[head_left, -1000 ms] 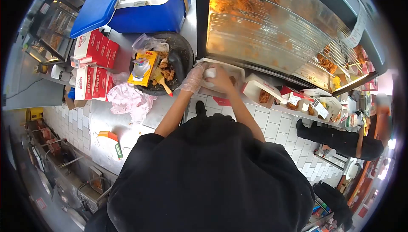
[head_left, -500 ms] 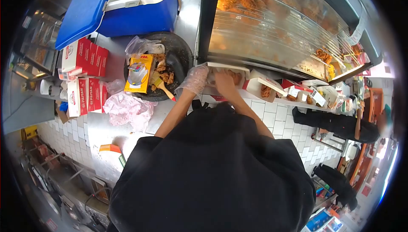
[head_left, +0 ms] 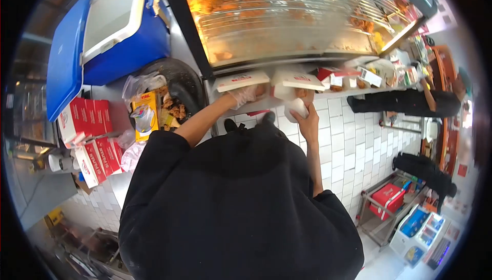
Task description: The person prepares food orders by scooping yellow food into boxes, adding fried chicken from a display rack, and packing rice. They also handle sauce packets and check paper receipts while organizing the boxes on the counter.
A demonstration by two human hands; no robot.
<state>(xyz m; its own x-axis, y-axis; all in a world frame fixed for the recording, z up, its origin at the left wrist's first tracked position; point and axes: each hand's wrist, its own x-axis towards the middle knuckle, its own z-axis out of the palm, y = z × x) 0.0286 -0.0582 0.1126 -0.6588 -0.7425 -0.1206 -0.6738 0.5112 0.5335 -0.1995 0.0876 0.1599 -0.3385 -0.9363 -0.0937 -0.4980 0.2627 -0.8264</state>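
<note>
My left hand (head_left: 247,96), in a clear plastic glove, reaches under the raised lid of a white cardboard food box (head_left: 242,80). Its fingers are mostly hidden there, and a bit of brown food (head_left: 260,91) shows beside them. Bare and ungloved, my right hand (head_left: 308,122) grips a small white wrapped bundle (head_left: 295,110), partly blurred. The bundle is just in front of a second white food box (head_left: 299,80), whose lid is partly raised over brown food.
A lit glass cabinet (head_left: 287,23) of fried chicken stands behind the boxes. To the left are a black tray (head_left: 192,87) with chicken pieces, a yellow box (head_left: 145,114), a blue cooler (head_left: 128,49) and stacked red cartons (head_left: 97,118). A person in black (head_left: 405,104) stands right.
My right hand has left the left box and moved right, now holding the white bundle by the second box. My left hand has moved to the left box's opening. The view has shifted and turned.
</note>
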